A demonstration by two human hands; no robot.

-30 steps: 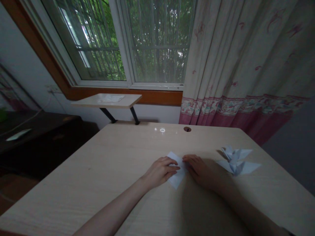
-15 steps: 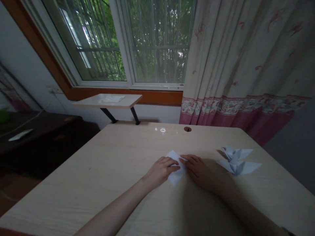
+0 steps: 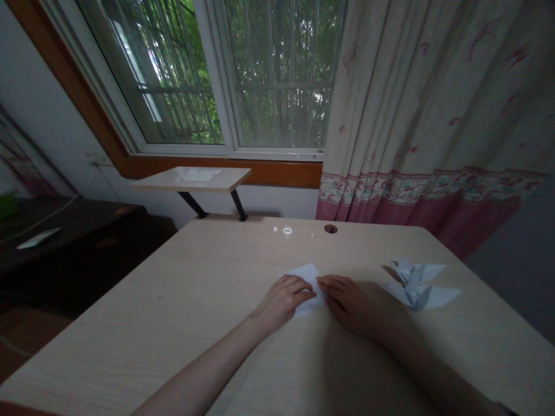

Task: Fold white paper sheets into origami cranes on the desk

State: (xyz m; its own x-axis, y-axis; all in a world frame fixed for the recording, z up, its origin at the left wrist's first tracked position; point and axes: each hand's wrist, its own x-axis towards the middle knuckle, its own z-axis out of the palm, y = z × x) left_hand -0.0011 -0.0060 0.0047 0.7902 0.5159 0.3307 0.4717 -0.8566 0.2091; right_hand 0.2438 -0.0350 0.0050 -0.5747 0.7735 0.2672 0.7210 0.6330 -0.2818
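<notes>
Just below the middle of the frame, I see a small sheet of white paper (image 3: 309,274) lying on the pale desk (image 3: 208,300), between the person's two hands. The left hand (image 3: 281,299) rests across its left part, fingers bent, with a gap between thumb and forefinger; I cannot tell whether it pinches a layer or only presses. The right hand (image 3: 349,301) meets the right edge, fingers close together; whether they pinch it is hidden from me. To my mind, handling this well means letting the left hand hold the sheet firmly against the desk while the right fingertips line up the edge and press evenly, as thin paper would probably skid or crumple under a hard push. The folded paper shapes (image 3: 437,296) at the right of the frame sit clear of the right hand.
</notes>
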